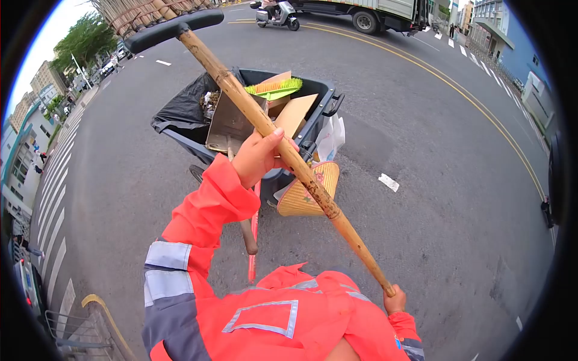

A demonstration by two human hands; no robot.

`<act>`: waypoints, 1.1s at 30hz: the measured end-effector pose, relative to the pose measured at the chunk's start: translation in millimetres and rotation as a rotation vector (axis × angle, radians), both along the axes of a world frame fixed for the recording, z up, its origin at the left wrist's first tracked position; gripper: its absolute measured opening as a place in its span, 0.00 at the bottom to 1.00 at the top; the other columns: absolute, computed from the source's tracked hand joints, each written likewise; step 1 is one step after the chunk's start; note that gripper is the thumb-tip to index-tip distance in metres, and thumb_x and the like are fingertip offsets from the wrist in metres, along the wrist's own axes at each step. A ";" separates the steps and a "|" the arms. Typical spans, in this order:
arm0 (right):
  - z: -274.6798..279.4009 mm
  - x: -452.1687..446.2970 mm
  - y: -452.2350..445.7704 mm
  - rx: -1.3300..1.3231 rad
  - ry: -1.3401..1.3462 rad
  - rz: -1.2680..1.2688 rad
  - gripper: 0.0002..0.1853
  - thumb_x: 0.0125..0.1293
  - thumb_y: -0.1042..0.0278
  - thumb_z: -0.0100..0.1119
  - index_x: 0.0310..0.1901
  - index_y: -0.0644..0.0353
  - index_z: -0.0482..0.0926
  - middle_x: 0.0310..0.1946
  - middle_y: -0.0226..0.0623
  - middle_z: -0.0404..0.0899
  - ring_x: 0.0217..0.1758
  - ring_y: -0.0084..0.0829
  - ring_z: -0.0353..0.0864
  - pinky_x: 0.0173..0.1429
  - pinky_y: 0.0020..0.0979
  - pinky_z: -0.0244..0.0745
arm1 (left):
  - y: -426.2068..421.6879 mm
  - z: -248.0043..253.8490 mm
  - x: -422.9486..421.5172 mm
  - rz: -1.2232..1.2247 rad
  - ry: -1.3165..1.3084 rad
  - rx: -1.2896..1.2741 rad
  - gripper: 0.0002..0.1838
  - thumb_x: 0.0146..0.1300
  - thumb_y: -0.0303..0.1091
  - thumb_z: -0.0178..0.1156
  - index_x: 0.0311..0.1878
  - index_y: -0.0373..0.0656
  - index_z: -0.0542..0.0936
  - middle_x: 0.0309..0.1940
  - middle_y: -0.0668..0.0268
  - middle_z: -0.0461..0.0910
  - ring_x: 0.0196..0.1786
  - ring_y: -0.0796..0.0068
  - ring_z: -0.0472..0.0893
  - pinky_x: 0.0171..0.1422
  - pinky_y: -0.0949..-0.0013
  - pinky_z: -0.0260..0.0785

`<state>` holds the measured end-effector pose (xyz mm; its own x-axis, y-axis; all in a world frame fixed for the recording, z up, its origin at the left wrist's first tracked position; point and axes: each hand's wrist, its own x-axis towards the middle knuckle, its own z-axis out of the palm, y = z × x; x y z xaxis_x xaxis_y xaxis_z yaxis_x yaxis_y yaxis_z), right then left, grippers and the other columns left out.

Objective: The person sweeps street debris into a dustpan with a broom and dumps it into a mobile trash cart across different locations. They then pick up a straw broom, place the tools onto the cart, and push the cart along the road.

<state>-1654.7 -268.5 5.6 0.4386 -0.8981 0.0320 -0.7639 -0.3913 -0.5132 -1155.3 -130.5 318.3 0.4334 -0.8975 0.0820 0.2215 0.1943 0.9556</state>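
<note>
A large broom (247, 102) with a bamboo handle slants across my body, its twig head up at the top left behind a black crossbar. My left hand (262, 156) is closed round the middle of the handle. Lower down, near the handle's end, my right hand (395, 299) grips it too. Behind the handle stands a dark wheeled bin (198, 143). A metal dustpan (232, 123) leans in it, close to my left hand, with a stick handle hanging down the front. A woven straw hat (325, 177) hangs at the bin's near side.
Inside the bin are a black bag (183, 108), a green brush (277, 90) and cardboard (301, 114). A white bag (330, 138) hangs on its right. Paper litter (389, 182) lies on the asphalt. A scooter (277, 15) and truck (385, 15) are on the road ahead.
</note>
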 end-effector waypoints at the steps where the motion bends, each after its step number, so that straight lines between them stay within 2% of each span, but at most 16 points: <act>1: 1.8 17.2 -15.2 0.029 -0.029 -0.007 0.11 0.50 0.61 0.62 0.22 0.57 0.73 0.21 0.47 0.76 0.27 0.52 0.76 0.29 0.44 0.68 | -21.3 -2.9 18.2 -0.001 0.035 -0.023 0.14 0.66 0.45 0.48 0.43 0.44 0.65 0.37 0.58 0.75 0.43 0.65 0.76 0.47 0.57 0.71; 4: 10.7 64.9 -74.4 0.036 -0.018 -0.037 0.10 0.50 0.62 0.62 0.23 0.57 0.74 0.22 0.47 0.76 0.28 0.51 0.76 0.30 0.43 0.69 | -82.4 -0.3 66.8 -0.001 0.058 -0.008 0.15 0.66 0.43 0.47 0.48 0.45 0.61 0.38 0.59 0.73 0.43 0.64 0.76 0.47 0.56 0.70; 7: 33.6 127.9 -146.7 -0.007 0.020 0.007 0.11 0.51 0.59 0.63 0.25 0.57 0.74 0.22 0.47 0.76 0.28 0.51 0.77 0.31 0.43 0.69 | -146.9 -10.5 118.5 0.167 0.076 -0.087 0.15 0.64 0.41 0.52 0.45 0.44 0.60 0.39 0.61 0.70 0.43 0.63 0.76 0.50 0.55 0.69; 9: 38.9 170.2 -203.2 -0.059 0.031 0.070 0.13 0.52 0.58 0.63 0.26 0.58 0.74 0.23 0.47 0.76 0.28 0.51 0.76 0.31 0.43 0.69 | -184.1 -9.8 155.2 0.231 0.105 -0.133 0.16 0.62 0.40 0.55 0.44 0.44 0.60 0.41 0.61 0.68 0.46 0.63 0.75 0.52 0.56 0.68; 10: 45.0 196.4 -233.3 -0.102 0.022 0.094 0.15 0.53 0.56 0.63 0.27 0.59 0.74 0.23 0.47 0.77 0.28 0.51 0.76 0.31 0.43 0.68 | -195.7 -5.8 169.8 0.241 0.088 -0.128 0.18 0.61 0.40 0.56 0.46 0.44 0.60 0.43 0.61 0.65 0.52 0.64 0.71 0.56 0.57 0.65; 11: 53.5 220.5 -257.4 -0.100 0.005 0.122 0.15 0.53 0.54 0.63 0.27 0.59 0.74 0.24 0.47 0.77 0.29 0.51 0.76 0.32 0.44 0.68 | -205.9 -2.7 182.0 0.320 0.024 -0.087 0.25 0.61 0.41 0.56 0.56 0.43 0.57 0.50 0.59 0.64 0.58 0.65 0.65 0.59 0.59 0.63; 13: 81.6 294.5 -303.1 -0.103 0.032 0.164 0.17 0.53 0.51 0.63 0.29 0.58 0.73 0.25 0.47 0.77 0.31 0.52 0.76 0.33 0.44 0.69 | -215.8 8.0 195.3 0.353 -0.124 0.189 0.31 0.62 0.42 0.55 0.64 0.44 0.54 0.57 0.57 0.62 0.63 0.66 0.61 0.60 0.60 0.62; 14: 100.1 347.1 -339.9 -0.108 0.090 0.209 0.18 0.53 0.50 0.62 0.29 0.58 0.73 0.26 0.47 0.78 0.32 0.51 0.77 0.34 0.44 0.69 | -224.9 -3.8 193.7 0.217 -0.267 0.316 0.32 0.63 0.42 0.55 0.66 0.45 0.55 0.61 0.58 0.60 0.63 0.68 0.61 0.60 0.63 0.62; 15: 108.5 379.8 -361.9 -0.129 0.136 0.245 0.19 0.53 0.50 0.62 0.30 0.58 0.72 0.26 0.47 0.78 0.33 0.51 0.77 0.36 0.45 0.70 | -226.6 -8.1 177.7 0.167 -0.240 0.281 0.28 0.63 0.42 0.55 0.64 0.44 0.60 0.59 0.61 0.63 0.62 0.70 0.63 0.60 0.65 0.62; 18: 113.5 466.6 -407.6 -0.119 0.160 0.418 0.18 0.53 0.51 0.61 0.33 0.57 0.71 0.28 0.47 0.78 0.36 0.51 0.78 0.38 0.46 0.71 | -214.5 -23.2 126.0 -0.201 -0.298 0.416 0.28 0.65 0.40 0.52 0.64 0.40 0.58 0.58 0.60 0.66 0.58 0.72 0.67 0.60 0.68 0.61; 21: 87.6 532.7 -432.3 -0.131 0.143 0.625 0.17 0.55 0.54 0.60 0.36 0.57 0.70 0.29 0.47 0.78 0.37 0.50 0.78 0.38 0.46 0.71 | -192.5 -23.0 68.9 -0.433 -0.443 0.565 0.26 0.64 0.44 0.53 0.59 0.37 0.65 0.52 0.56 0.73 0.55 0.67 0.72 0.59 0.64 0.63; 23: 70.0 567.7 -433.1 -0.195 0.291 0.770 0.13 0.59 0.59 0.55 0.37 0.60 0.70 0.31 0.48 0.79 0.37 0.48 0.79 0.39 0.45 0.73 | -178.8 -20.6 42.0 -0.496 -0.537 0.648 0.27 0.63 0.46 0.53 0.59 0.37 0.65 0.52 0.54 0.72 0.55 0.63 0.72 0.59 0.64 0.63; 27: 22.8 571.6 -446.2 -0.239 0.276 0.712 0.08 0.62 0.64 0.47 0.35 0.59 0.70 0.31 0.44 0.78 0.35 0.45 0.80 0.36 0.45 0.74 | -143.5 -26.5 9.2 -0.322 -0.558 0.769 0.27 0.63 0.46 0.52 0.59 0.36 0.66 0.51 0.51 0.72 0.56 0.59 0.72 0.59 0.62 0.63; 29: 20.4 571.6 -447.8 -0.243 0.294 0.692 0.08 0.60 0.66 0.51 0.37 0.59 0.69 0.33 0.44 0.78 0.35 0.46 0.80 0.37 0.46 0.74 | -142.0 -33.1 3.9 -0.261 -0.535 0.823 0.27 0.64 0.46 0.52 0.58 0.36 0.66 0.51 0.51 0.72 0.56 0.57 0.72 0.59 0.62 0.63; 31: 35.9 559.9 -443.6 -0.254 0.329 0.662 0.10 0.58 0.67 0.55 0.38 0.60 0.68 0.34 0.45 0.77 0.35 0.47 0.79 0.38 0.46 0.73 | -139.1 -48.0 -4.6 -0.158 -0.439 0.909 0.26 0.63 0.46 0.52 0.58 0.36 0.67 0.52 0.50 0.71 0.56 0.56 0.71 0.59 0.60 0.63; 33: 66.6 550.3 -432.9 -0.346 0.349 0.754 0.11 0.57 0.67 0.55 0.41 0.58 0.70 0.41 0.42 0.75 0.43 0.42 0.77 0.46 0.42 0.72 | -144.6 -73.3 -3.1 -0.161 -0.479 0.900 0.26 0.63 0.46 0.52 0.57 0.36 0.68 0.51 0.49 0.71 0.55 0.55 0.71 0.58 0.60 0.64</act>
<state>-1104.4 -701.4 72.2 0.9429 -0.3330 0.0015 -0.3323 -0.9412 -0.0607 -1158.3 -275.1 245.0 0.4017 -0.7566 -0.5159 -0.2607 -0.6345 0.7276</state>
